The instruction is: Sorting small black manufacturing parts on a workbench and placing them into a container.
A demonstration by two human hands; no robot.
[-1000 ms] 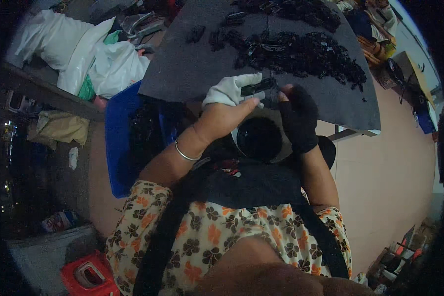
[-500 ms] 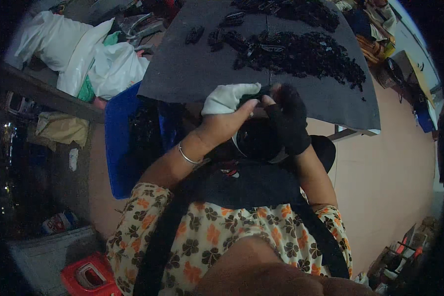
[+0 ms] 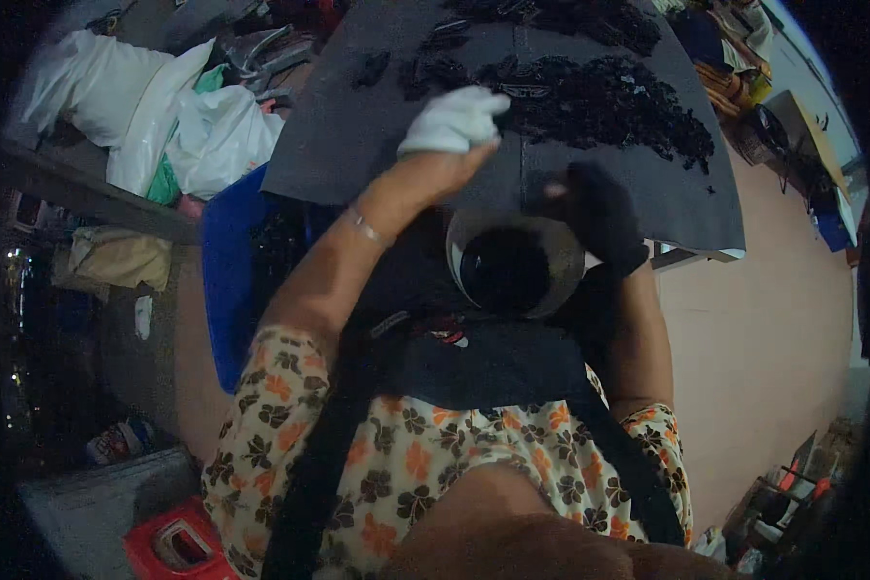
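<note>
Round metal bowl [image 3: 515, 263] sits in the person's lap at the near edge of the dark grey table [image 3: 358, 135], mouth facing up, dark contents inside. It's round, so no long axis to call.

Right hand [image 3: 599, 217], black glove, rests on the bowl's right rim, fingers curled over it.

Left hand [image 3: 451, 121], white glove, is above the bowl over the table, fingers bunched closed; can't tell if anything's in them.

Beyond the bowl: a long heap of small black parts [image 3: 590, 97] across the table. Left of the bowl: blue bin [image 3: 224, 261].
</note>
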